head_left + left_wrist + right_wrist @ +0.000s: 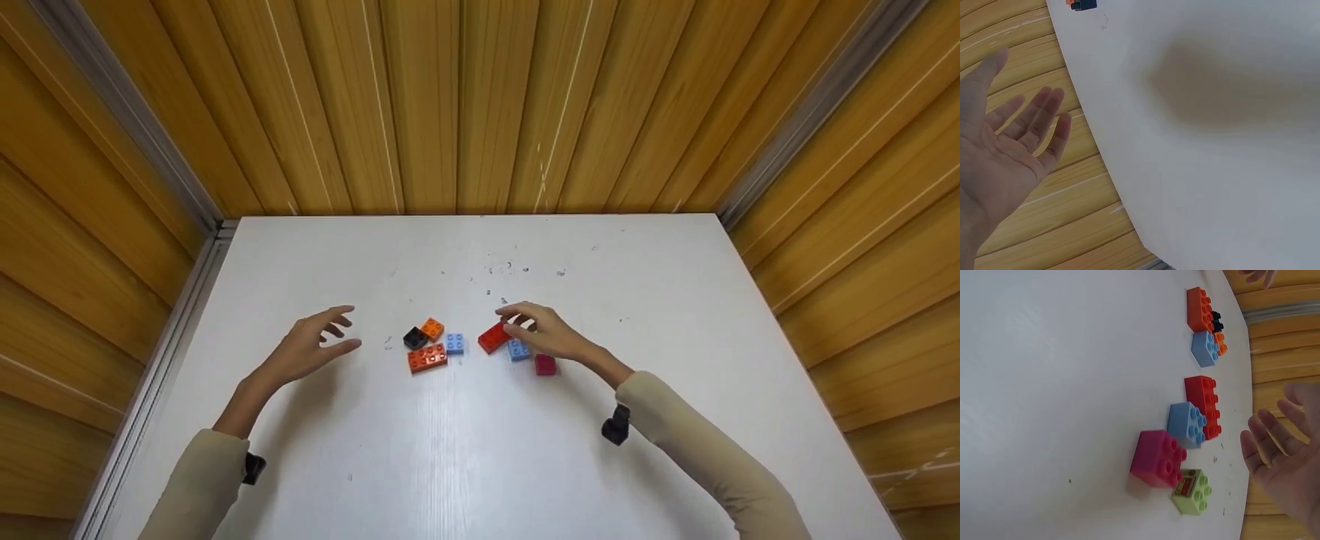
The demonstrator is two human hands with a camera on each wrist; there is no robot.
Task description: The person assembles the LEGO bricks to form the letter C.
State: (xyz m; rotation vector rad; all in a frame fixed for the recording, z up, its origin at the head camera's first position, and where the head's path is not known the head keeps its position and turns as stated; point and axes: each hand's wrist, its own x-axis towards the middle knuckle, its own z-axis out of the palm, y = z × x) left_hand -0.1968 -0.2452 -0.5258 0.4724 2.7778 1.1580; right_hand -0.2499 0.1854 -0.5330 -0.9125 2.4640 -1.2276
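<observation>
My left hand [306,348] hovers above the table, fingers loosely bent and holding nothing; the left wrist view shows its palm too. To its right lie a black brick [415,338], a small orange brick [433,328], a long orange-red brick [427,358] and a light blue brick [455,343]. Over the right-hand group hangs my right hand [553,336], relaxed and empty. Near it are a long red brick [492,338], a second light blue brick [518,349] and a magenta brick [546,365]. A pale green brick [1192,491] with a printed side shows only in the right wrist view.
The bricks lie on a white table [450,465] with dark scuff marks beyond them. Yellow wood-patterned panels [480,105] stand along the back and both sides. A black wrist device [616,425] sits at the right sleeve, another [254,469] at the left.
</observation>
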